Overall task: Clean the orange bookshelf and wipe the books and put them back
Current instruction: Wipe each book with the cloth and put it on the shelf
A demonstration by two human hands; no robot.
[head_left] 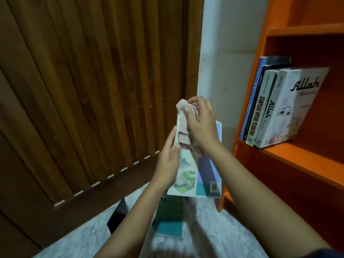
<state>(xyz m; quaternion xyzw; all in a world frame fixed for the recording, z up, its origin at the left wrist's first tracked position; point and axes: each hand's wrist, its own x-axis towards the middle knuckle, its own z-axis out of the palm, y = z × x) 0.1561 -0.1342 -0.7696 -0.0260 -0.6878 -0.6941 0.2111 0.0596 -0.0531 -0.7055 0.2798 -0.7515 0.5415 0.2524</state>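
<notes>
I hold a thin illustrated book [202, 174] upright in mid-air in front of me. My left hand [168, 161] grips its left edge. My right hand [201, 121] grips a pale patterned cloth [183, 127] and presses it against the book's upper part. The orange bookshelf [297, 155] stands at the right. Several books [275, 107] stand on its middle shelf at the left end, the outermost one white with "Allah" on its cover.
A dark wooden slatted door [93, 90] fills the left and a white wall strip [223, 53] lies between it and the shelf. On the pale marbled floor [83, 239] below my hands lie a teal book [170, 218] and a black object [119, 215].
</notes>
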